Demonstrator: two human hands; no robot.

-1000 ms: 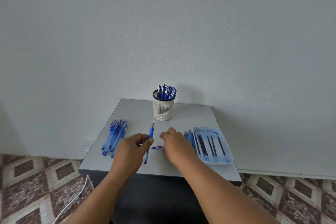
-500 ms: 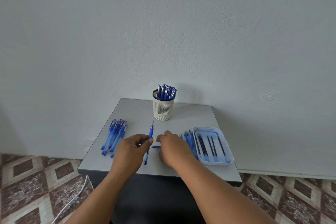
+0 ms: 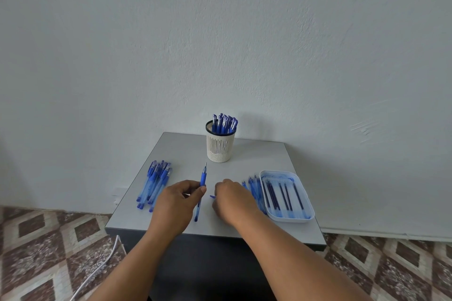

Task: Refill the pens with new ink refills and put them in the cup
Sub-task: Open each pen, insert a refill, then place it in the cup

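My left hand pinches an uncapped blue pen at its grip, tip pointing away toward the cup. My right hand rests on the table just right of it, fingers curled down over a small blue piece, probably the pen cap, of which only an end shows. A white slotted cup at the back holds several blue pens. A pile of blue pens lies at the left. Right of my right hand lie loose refills and a white tray with several dark refills.
The small grey table stands against a white wall; its front edge is close to my forearms. A white cable runs over the patterned tile floor at the lower left.
My right hand has slid left from the refills beside the tray onto the small blue piece near the pen. The left hand and its pen have barely moved.
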